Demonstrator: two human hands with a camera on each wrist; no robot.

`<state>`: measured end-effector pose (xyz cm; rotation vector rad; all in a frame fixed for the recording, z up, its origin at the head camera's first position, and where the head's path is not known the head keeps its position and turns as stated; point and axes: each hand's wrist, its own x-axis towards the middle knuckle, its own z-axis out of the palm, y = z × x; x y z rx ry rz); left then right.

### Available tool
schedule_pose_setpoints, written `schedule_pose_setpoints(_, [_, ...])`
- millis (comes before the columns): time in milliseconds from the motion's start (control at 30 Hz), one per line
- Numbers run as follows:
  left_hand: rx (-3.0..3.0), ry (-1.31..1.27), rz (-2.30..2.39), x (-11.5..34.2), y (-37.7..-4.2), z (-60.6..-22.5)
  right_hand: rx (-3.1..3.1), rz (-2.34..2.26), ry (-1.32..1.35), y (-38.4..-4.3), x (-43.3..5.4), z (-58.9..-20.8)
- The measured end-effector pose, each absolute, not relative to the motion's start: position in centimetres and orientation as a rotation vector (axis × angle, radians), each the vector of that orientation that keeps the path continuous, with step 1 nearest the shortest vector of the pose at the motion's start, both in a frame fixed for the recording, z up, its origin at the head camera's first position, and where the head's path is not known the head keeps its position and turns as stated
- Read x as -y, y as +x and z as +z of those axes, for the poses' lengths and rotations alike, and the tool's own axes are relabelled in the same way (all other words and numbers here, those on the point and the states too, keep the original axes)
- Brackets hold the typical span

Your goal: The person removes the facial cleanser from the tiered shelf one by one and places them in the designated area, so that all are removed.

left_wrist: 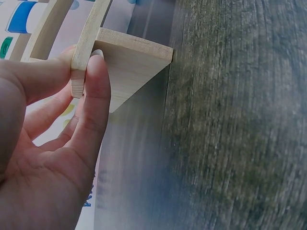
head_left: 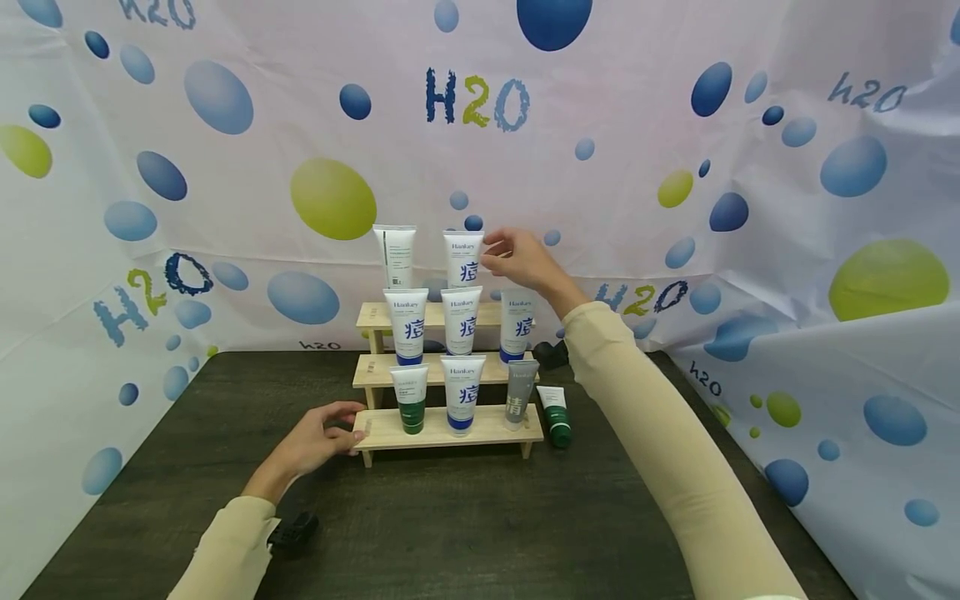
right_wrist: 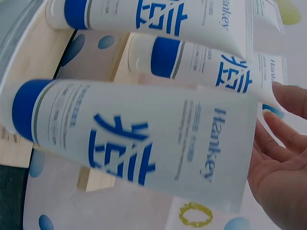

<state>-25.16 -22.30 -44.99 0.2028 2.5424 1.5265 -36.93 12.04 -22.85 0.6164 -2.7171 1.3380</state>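
Observation:
A three-step wooden display stand (head_left: 450, 431) holds white, grey and green squeeze tubes, caps down. My left hand (head_left: 318, 440) pinches the left end of its lowest shelf (left_wrist: 88, 43) between thumb and fingers. Up at the top step, my right hand (head_left: 523, 260) is beside the right edge of a white Hankey tube (head_left: 462, 260), fingertips right at its upper end. In the right wrist view, thumb and fingers are spread apart around that end, and a nearer blue-capped tube (right_wrist: 129, 134) fills the middle.
Another white tube (head_left: 396, 258) stands at the top left. Three tubes line the middle step, among them one at its right end (head_left: 516, 325). A green-and-white tube (head_left: 555, 417) lies on the dark table (head_left: 465, 525) right of the stand. Behind hangs a dotted H2O backdrop (head_left: 480, 167).

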Motion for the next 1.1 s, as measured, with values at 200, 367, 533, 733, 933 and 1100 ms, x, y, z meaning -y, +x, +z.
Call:
schedule_pose_setpoints(200, [-2.537, 0.206, 1.522, 22.2, -25.1, -45.1, 2.712, 1.38, 0.574, -37.3, -10.8, -23.1])
schedule_pose_setpoints(367, [-2.535, 0.209, 1.518, 22.2, -25.2, -45.2, 2.739, 1.324, 0.549, -37.6, -10.2, -23.6])
schedule_pose_setpoints(533, [-2.525, 0.196, 1.53, 22.2, -25.2, -45.1, 2.731, 1.322, 0.524, -37.6, -10.0, -23.8])
schedule_pose_setpoints(733, [-2.528, 0.189, 1.527, 22.3, -25.1, -45.0, 2.702, 1.373, 0.516, -37.5, -9.7, -23.9])
schedule_pose_setpoints(933, [-2.535, 0.186, 1.521, 22.2, -25.1, -45.0, 2.68, 1.414, 0.524, -37.4, -9.7, -24.0])
schedule_pose_setpoints(1100, [-2.532, 0.187, 1.527, 22.2, -25.0, -45.0, 2.678, 1.435, 0.514, -37.4, -9.8, -24.1])
